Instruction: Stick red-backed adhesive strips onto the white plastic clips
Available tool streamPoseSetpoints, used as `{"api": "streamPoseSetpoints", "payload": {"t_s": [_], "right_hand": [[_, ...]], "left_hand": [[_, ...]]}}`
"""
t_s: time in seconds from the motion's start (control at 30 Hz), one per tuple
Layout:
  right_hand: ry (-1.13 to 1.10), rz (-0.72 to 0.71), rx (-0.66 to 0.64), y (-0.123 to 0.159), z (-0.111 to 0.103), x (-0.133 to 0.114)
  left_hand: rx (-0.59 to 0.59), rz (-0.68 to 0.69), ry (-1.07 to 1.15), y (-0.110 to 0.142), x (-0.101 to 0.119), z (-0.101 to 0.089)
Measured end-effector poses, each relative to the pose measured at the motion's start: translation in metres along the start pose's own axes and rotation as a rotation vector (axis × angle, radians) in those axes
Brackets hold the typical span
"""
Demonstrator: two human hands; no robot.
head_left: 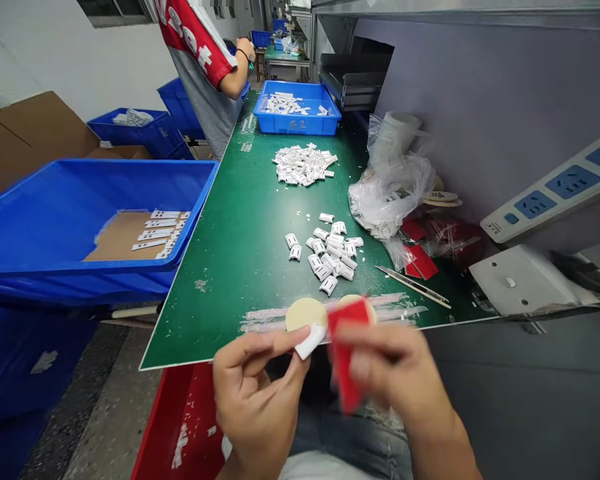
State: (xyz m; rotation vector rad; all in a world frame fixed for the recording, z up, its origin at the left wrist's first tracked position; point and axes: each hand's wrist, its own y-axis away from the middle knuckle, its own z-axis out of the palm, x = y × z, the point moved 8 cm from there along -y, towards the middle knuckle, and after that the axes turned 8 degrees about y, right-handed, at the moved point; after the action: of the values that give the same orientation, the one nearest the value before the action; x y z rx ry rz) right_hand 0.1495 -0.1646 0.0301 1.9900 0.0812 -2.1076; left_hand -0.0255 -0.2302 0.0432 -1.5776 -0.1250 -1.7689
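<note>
At lower center we see the left hand [263,393] pinching one small white piece [310,342] between thumb and fingers. Just right of it the right hand [397,370], motion-blurred, grips a red sheet [350,353]; we can't tell if sheet and piece touch. Behind the hands, two cream discs [305,313] [357,307] lie at the near edge of the green bench [220,267].

Center of frame: loose group of white pieces [333,253] on the bench; farther up, a denser white pile [304,165]; beyond that, a blue tray [297,123] with more white parts. Tweezers [415,287] lie right of the loose group, near red squares [421,262] and a clear plastic bag [393,193]. Right edge: power strip [555,187], tilted.

Left side: big blue bin [95,180] holding cardboard [120,237] with white strips [157,230] on it. Upper left, a person in a red-and-white top [197,53] stands beside the bench.
</note>
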Motion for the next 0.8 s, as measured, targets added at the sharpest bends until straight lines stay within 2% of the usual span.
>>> {"api": "streamPoseSetpoints", "payload": {"t_s": [0.07,0.2,0.27,0.37,0.4,0.47,0.53,0.6,0.67,0.73,0.77,0.8], "right_hand": [[0.054,-0.029,-0.039,-0.002,0.003,-0.004],[0.117,-0.082,0.055,-0.006,-0.007,-0.008],[0.148,-0.097,0.062,-0.007,-0.010,-0.009],[0.197,-0.106,0.064,-0.008,-0.011,-0.010],[0.208,-0.114,0.091,-0.009,-0.013,-0.010],[0.215,-0.149,0.236,-0.009,-0.024,-0.014],[0.160,-0.168,0.403,-0.005,-0.038,-0.013],[0.038,-0.139,0.468,0.002,-0.046,-0.005],[-0.053,-0.105,0.432,0.011,-0.046,0.004],[-0.059,-0.143,0.320,0.019,-0.038,0.003],[-0.040,-0.176,0.179,0.021,-0.026,-0.001],[-0.013,-0.204,-0.023,0.023,-0.008,-0.006]], "left_hand": [[0.004,0.042,0.011,0.000,0.005,0.000],[0.001,0.073,0.015,0.001,0.007,0.000],[0.007,0.083,0.035,0.002,0.007,-0.001],[0.043,0.009,0.055,0.003,-0.001,-0.005],[0.046,-0.064,0.095,0.002,-0.007,-0.006],[0.033,-0.291,0.281,0.002,-0.023,-0.004],[0.036,-0.610,0.565,0.006,-0.039,0.005],[0.081,-0.952,0.812,0.017,-0.048,0.018],[0.156,-1.210,0.932,0.031,-0.049,0.028],[0.207,-1.338,0.937,0.041,-0.049,0.033],[0.215,-1.363,0.900,0.046,-0.049,0.034],[0.205,-1.351,0.824,0.048,-0.050,0.032]]}}
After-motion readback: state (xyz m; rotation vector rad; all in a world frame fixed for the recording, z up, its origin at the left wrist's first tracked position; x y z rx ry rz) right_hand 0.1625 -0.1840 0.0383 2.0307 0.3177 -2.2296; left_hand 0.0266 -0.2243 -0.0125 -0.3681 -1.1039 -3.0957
